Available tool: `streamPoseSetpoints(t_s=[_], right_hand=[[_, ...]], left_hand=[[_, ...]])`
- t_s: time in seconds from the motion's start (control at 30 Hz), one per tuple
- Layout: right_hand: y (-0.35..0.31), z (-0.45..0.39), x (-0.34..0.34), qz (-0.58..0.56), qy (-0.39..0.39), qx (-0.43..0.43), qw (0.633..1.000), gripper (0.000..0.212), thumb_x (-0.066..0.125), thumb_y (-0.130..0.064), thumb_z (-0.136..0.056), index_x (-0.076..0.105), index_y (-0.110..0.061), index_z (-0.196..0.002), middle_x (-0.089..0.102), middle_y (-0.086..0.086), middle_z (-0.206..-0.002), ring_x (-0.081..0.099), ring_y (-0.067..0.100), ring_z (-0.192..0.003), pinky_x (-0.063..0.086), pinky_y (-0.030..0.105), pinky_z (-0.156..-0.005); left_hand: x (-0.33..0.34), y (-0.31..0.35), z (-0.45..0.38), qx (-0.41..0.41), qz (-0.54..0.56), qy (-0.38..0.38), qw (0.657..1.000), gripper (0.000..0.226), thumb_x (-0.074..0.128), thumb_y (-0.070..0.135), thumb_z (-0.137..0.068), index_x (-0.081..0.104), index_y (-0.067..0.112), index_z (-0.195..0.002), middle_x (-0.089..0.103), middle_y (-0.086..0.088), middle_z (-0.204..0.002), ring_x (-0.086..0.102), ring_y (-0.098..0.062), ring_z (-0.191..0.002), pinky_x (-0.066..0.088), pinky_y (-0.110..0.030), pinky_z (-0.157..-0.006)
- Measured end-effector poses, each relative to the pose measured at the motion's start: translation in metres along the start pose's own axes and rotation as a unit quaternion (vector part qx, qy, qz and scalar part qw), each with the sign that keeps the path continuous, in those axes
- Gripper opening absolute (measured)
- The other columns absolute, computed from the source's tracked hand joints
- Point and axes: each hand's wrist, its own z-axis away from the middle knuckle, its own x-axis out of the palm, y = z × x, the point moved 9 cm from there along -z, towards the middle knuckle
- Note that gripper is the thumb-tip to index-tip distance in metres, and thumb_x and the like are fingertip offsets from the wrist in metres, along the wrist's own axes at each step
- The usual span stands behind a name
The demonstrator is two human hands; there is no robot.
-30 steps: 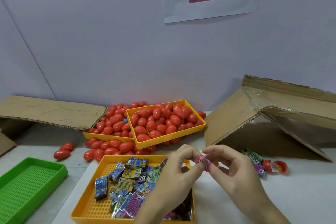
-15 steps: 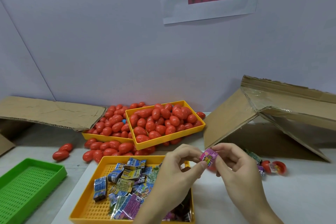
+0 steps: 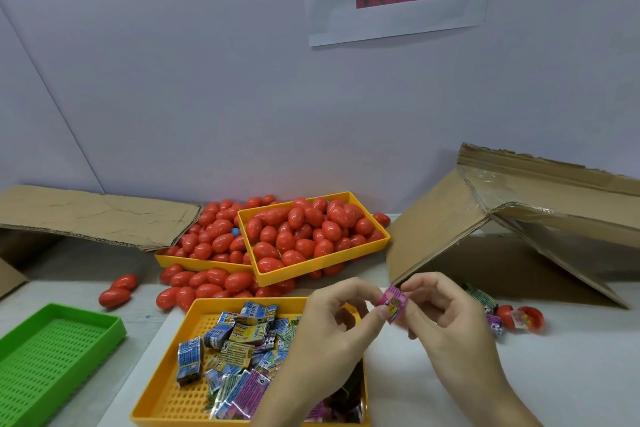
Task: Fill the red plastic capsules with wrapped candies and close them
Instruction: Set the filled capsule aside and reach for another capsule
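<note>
1. Right now, in the head view, both hands meet just right of centre, low in the picture. The left hand (image 3: 332,326) and right hand (image 3: 446,315) each pinch one pink candy (image 3: 393,303) between thumb and fingertips, so both grips are clamped on it, held up off the table.

2. At 7 o'clock from the candy sits the candy tray (image 3: 166,402), yellow, with a loose heap of wrapped sweets in blue, green and purple. The left wrist hangs over its right end.

3. At 3 o'clock from the hands an open capsule (image 3: 523,317) lies on the table, its two red halves side by side with something small in them; a few loose candies lie just beside it.

4. At 11 o'clock, further back, two yellow trays (image 3: 377,243) are piled with closed capsules, with more spilled in front. A green tray (image 3: 114,326) sits at 9 o'clock, and cardboard flaps (image 3: 433,236) lie left and right.

5. I judge the step in hand is readying this candy for the open capsule. Done well, it means squaring or folding the wrapper tight so no corner sticks out, passing it to one hand, seating it fully in a half, then pressing the halves shut.
</note>
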Motion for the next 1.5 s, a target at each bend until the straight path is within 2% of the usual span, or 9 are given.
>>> streamPoseSetpoints(t_s=[0.1, 0.27, 0.33, 0.43, 0.53, 0.83, 1.13, 1.33, 1.5], right_hand=[[0.006, -0.001, 0.003, -0.021, -0.041, 0.034, 0.998, 0.022, 0.067, 0.001, -0.086, 0.062, -0.015, -0.1, 0.068, 0.009, -0.078, 0.068, 0.02, -0.073, 0.054, 0.029, -0.06], [0.019, -0.004, 0.006, -0.038, -0.067, 0.11, 0.991, 0.014, 0.056, -0.006, -0.094, 0.057, -0.015, -0.106, 0.071, 0.012, -0.08, 0.069, 0.022, -0.073, 0.051, 0.03, -0.058], [0.022, -0.002, 0.008, -0.05, -0.071, 0.134, 0.987, 0.014, 0.06, -0.016, -0.093, 0.057, -0.017, -0.107, 0.072, 0.011, -0.08, 0.069, 0.02, -0.072, 0.051, 0.028, -0.057], [0.023, 0.001, 0.013, -0.056, -0.085, 0.156, 0.983, 0.039, 0.067, -0.044, -0.078, 0.057, -0.023, -0.109, 0.073, 0.007, -0.084, 0.07, 0.019, -0.076, 0.052, 0.028, -0.06], [0.026, 0.005, 0.019, -0.044, -0.113, 0.185, 0.975, 0.053, 0.067, -0.054, -0.066, 0.053, -0.03, -0.111, 0.076, 0.001, -0.089, 0.072, 0.018, -0.081, 0.055, 0.026, -0.063], [0.03, 0.003, 0.006, -0.007, -0.076, 0.197, 0.977, 0.031, 0.07, -0.028, -0.086, 0.054, -0.034, -0.111, 0.076, -0.002, -0.089, 0.07, 0.014, -0.089, 0.054, 0.028, -0.068], [0.034, 0.002, 0.005, -0.19, -0.047, 0.233, 0.953, 0.03, 0.064, -0.006, -0.088, 0.058, -0.021, -0.113, 0.074, 0.019, -0.092, 0.064, 0.027, -0.087, 0.046, 0.037, -0.076], [0.03, 0.0, 0.002, -0.266, -0.024, 0.233, 0.935, 0.03, 0.058, 0.002, -0.089, 0.057, -0.013, -0.115, 0.072, 0.023, -0.086, 0.062, 0.028, -0.077, 0.047, 0.034, -0.068], [0.031, -0.003, -0.009, -0.259, -0.002, 0.237, 0.936, 0.031, 0.056, 0.003, -0.091, 0.057, -0.014, -0.117, 0.072, 0.017, -0.08, 0.069, 0.021, -0.061, 0.044, 0.033, -0.064]], left_hand=[[-0.003, 0.005, 0.0, 0.05, -0.102, 0.023, 0.993, 0.005, 0.066, 0.029, -0.088, 0.071, 0.029, -0.086, 0.065, 0.016, -0.084, 0.059, -0.014, -0.08, 0.047, -0.027, -0.057], [-0.005, 0.007, 0.002, 0.09, -0.2, 0.042, 0.975, 0.006, 0.063, 0.026, -0.088, 0.068, 0.029, -0.087, 0.058, 0.019, -0.092, 0.053, -0.01, -0.086, 0.041, -0.014, -0.06], [-0.004, 0.006, 0.002, 0.095, -0.216, 0.038, 0.971, 0.007, 0.063, 0.025, -0.088, 0.069, 0.028, -0.09, 0.057, 0.019, -0.093, 0.052, -0.009, -0.088, 0.044, -0.017, -0.063], [0.002, 0.008, 0.004, 0.119, -0.253, 0.016, 0.96, 0.01, 0.063, 0.025, -0.09, 0.071, 0.024, -0.095, 0.059, 0.016, -0.096, 0.053, -0.008, -0.092, 0.05, -0.03, -0.067], [0.012, 0.014, 0.007, 0.155, -0.294, -0.016, 0.943, 0.011, 0.061, 0.026, -0.092, 0.071, 0.026, -0.096, 0.06, 0.012, -0.096, 0.052, -0.01, -0.088, 0.05, -0.036, -0.063], [0.029, 0.024, 0.013, 0.224, -0.345, -0.06, 0.91, 0.013, 0.069, 0.019, -0.087, 0.075, 0.028, -0.094, 0.066, 0.011, -0.093, 0.056, -0.011, -0.083, 0.051, -0.031, -0.056], [0.03, 0.027, 0.013, 0.243, -0.332, -0.047, 0.91, 0.017, 0.073, 0.015, -0.082, 0.075, 0.02, -0.097, 0.072, 0.01, -0.096, 0.06, -0.014, -0.084, 0.055, -0.03, -0.061], [0.016, 0.03, 0.01, 0.215, -0.246, 0.01, 0.945, 0.023, 0.074, 0.017, -0.081, 0.075, 0.024, -0.103, 0.073, 0.014, -0.099, 0.062, 0.001, -0.089, 0.053, -0.018, -0.073], [-0.006, 0.018, 0.006, 0.129, -0.198, 0.094, 0.967, 0.022, 0.079, 0.023, -0.081, 0.076, 0.026, -0.102, 0.064, 0.032, -0.088, 0.06, 0.008, -0.081, 0.05, -0.011, -0.064]])
